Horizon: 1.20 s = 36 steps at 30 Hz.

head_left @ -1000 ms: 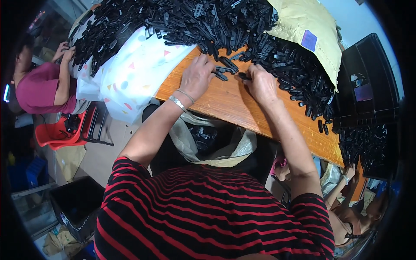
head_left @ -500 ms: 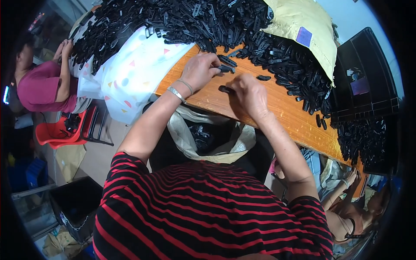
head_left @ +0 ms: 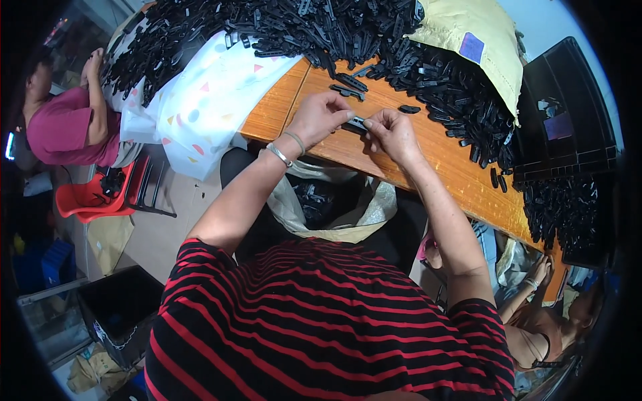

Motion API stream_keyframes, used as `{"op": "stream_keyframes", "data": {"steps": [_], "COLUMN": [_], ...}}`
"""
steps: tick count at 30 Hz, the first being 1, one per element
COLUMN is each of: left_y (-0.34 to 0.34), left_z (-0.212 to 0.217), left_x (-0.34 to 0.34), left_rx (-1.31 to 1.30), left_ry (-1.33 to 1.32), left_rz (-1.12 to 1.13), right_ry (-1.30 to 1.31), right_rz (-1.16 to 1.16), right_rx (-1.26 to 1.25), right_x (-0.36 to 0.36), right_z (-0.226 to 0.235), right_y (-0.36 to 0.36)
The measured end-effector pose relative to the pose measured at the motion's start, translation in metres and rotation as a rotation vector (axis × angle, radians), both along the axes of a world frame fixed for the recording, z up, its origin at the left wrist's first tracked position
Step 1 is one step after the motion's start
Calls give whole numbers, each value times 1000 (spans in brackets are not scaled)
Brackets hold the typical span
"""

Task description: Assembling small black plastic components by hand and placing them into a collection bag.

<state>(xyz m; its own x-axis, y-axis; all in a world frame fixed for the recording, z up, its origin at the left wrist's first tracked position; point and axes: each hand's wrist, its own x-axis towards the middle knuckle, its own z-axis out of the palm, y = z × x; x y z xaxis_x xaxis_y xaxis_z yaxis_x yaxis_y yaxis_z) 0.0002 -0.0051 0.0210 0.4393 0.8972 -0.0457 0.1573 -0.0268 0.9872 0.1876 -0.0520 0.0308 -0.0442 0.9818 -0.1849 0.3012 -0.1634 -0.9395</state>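
Observation:
A small, narrow black plastic piece (head_left: 357,125) is held between my two hands, just above the wooden table's near edge. My left hand (head_left: 321,120) pinches its left end with thumb and forefinger, a bracelet and a band round the wrist. On the other end, the fingertips of my right hand (head_left: 393,135) are closed. Fingers hide part of the piece, so its exact kind is unclear. Beyond my left fingers lie a long black piece (head_left: 352,81) and another with a notched edge (head_left: 348,92). One short oval piece (head_left: 409,109) rests beyond my right hand.
A large heap of black plastic pieces (head_left: 321,30) covers the far side of the wooden table (head_left: 461,167). Beside it are a yellowish sack (head_left: 461,27) and patterned plastic sheeting (head_left: 200,113). An open white sack (head_left: 284,207) with black pieces sits at my lap. Other people sit left and lower right.
My right hand has lifted a black piece from the table. My left hand has left the pieces beyond it and come to the lifted one, so both hands hold it.

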Motion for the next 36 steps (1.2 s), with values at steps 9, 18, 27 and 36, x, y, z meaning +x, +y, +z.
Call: {"op": "stream_keyframes", "data": {"steps": [9, 18, 27, 36], "left_y": [-2, 7, -27, 31], "left_z": [-11, -1, 12, 5], "left_x": [6, 12, -24, 17], "left_rx": [46, 220, 185, 905], "left_ry": [230, 524, 458, 664], "left_rz": [85, 77, -185, 124], "right_ry": [-20, -202, -308, -1008], "right_rz": [-45, 13, 198, -35], "right_rx": [-158, -176, -60, 487], "right_x": [-1, 4, 34, 68], "right_z": [2, 1, 18, 3], "right_y": [0, 18, -19, 22]}}
